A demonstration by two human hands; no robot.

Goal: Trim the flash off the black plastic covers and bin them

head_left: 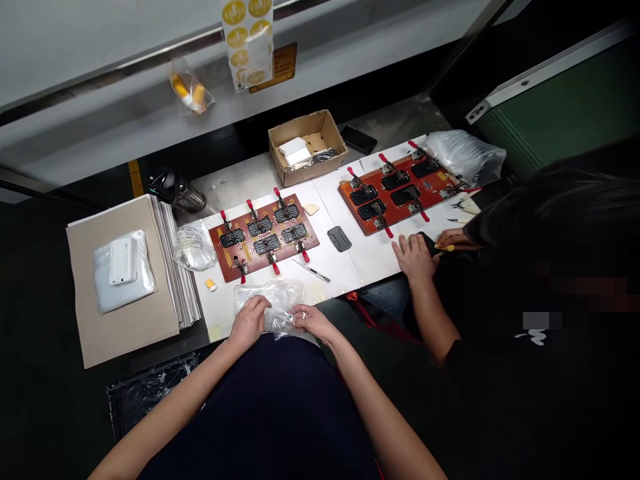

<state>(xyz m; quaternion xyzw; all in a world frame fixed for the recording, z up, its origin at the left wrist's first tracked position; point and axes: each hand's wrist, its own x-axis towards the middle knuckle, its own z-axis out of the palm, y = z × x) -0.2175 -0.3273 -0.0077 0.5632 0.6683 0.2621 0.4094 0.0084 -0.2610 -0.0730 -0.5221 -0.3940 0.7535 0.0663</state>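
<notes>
A clear plastic bag (pixel 281 297) lies crumpled at the table's front edge, close to my body. My left hand (pixel 250 321) grips its left side with curled fingers. On the other side, my right hand (pixel 311 320) pinches the bag's near right part between thumb and fingers. What the bag contains, if anything, cannot be made out. Just beyond it stands a reddish-brown fixture board (pixel 263 233) with red-handled toggle clamps and several black phone-shaped parts. A craft knife (pixel 311 269) rests to the right of the bag, and a small yellow-and-white piece (pixel 211 285) to its left.
To the right, a co-worker's hands (pixel 415 257) work beside a second clamp board (pixel 400 187). A dark grey case (pixel 339 239) lies between the boards. Behind are a cardboard box (pixel 307 147) and a dark bottle (pixel 177 190). A tall cardboard stack (pixel 165 267) fills the left.
</notes>
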